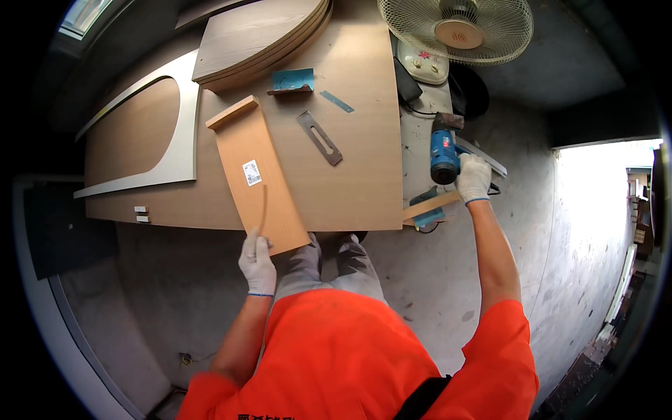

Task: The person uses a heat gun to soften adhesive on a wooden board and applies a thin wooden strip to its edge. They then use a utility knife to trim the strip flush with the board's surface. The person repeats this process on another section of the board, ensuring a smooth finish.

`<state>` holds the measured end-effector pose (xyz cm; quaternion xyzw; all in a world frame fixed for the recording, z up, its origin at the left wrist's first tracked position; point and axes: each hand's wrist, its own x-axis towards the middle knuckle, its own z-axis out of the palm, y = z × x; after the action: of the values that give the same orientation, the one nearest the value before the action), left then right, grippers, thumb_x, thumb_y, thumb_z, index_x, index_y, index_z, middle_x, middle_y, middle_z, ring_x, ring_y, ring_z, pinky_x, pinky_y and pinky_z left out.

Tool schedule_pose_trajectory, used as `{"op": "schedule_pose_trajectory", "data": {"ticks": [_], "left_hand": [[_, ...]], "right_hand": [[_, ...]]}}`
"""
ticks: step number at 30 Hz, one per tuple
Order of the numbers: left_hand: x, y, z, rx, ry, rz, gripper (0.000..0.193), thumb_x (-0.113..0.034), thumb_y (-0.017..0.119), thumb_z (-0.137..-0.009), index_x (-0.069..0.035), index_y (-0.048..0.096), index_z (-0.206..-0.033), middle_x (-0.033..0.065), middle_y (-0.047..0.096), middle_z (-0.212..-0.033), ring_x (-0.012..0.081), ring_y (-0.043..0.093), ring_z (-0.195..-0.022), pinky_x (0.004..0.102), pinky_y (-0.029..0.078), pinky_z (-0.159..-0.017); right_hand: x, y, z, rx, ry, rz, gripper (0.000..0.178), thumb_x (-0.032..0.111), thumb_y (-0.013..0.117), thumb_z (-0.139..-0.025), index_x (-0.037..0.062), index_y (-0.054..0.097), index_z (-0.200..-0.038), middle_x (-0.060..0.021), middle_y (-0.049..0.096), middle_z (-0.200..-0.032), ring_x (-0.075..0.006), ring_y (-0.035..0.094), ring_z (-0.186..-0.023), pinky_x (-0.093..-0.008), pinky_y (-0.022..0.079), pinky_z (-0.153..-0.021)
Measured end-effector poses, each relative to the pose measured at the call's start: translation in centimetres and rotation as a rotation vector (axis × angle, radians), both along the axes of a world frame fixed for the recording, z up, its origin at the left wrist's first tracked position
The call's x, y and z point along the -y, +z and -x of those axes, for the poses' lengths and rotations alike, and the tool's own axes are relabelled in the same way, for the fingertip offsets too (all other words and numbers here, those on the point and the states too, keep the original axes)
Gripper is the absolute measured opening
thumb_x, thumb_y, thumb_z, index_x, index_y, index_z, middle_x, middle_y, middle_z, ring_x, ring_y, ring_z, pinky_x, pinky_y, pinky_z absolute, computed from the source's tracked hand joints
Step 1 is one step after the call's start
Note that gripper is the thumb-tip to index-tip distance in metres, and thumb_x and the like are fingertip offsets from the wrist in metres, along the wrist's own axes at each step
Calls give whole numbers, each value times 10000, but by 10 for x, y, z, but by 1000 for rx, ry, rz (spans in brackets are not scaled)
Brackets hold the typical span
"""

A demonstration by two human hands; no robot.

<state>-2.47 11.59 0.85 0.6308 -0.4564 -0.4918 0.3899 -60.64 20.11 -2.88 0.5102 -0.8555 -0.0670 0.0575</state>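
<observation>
My left hand (256, 266), in a white glove, is closed at the near end of a light wood board (255, 164). A thin, curved wood-coloured strip (265, 203) rises from its fingertips over the board. The board carries a white label (251, 173) and a raised cross-piece at its far end. My right hand (475, 176), also gloved, is wrapped round the handle of a blue heat gun (443, 150) beside the table's right edge. The gun's wide dark nozzle points away from me.
On the table (364, 175) lie a slotted metal plate (320, 138), a steel ruler piece (337, 101), a teal bracket-shaped piece (292, 80), stacked curved panels (259, 38) and a white arched frame (183, 133). A fan (458, 31) stands at the far right above a side bench (418, 133).
</observation>
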Motion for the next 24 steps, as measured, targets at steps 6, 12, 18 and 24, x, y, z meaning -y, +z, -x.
{"op": "schedule_pose_trajectory", "data": {"ticks": [6,12,18,24], "left_hand": [[111,-24,-74,859,-147,272,500,-200,603,-1087,-15,571,-1549,243,665,-1363,403,653,-1264,467,513,-1105],[151,-24,-79,1080,-366,265,679,-312,697,-1012,-78,503,-1619,263,517,-1569,451,534,-1425,535,460,-1176],[61,10,-45,921,-1079,421,1112,-536,904,-724,-76,452,-1630,258,385,-1697,451,263,-1635,625,117,-1353],[59,-50,-57,1057,-1020,743,861,-130,771,-829,-181,491,-1642,165,367,-1738,478,247,-1636,823,114,-1257]], "right_hand": [[-99,124,-74,992,-506,891,316,96,806,-893,-9,715,-1176,-96,737,-968,-193,736,-830,-325,584,-797],[-174,122,-221,1158,-865,950,406,34,757,-911,14,647,-1301,-37,678,-890,-181,695,-751,-337,589,-735],[-148,87,-358,1329,-1184,748,149,-20,744,-786,33,666,-901,-37,672,-819,-170,674,-697,-328,542,-652],[-108,118,-355,1448,-894,751,362,-28,689,-803,6,654,-1162,-38,677,-973,-159,691,-849,-305,566,-761]]}}
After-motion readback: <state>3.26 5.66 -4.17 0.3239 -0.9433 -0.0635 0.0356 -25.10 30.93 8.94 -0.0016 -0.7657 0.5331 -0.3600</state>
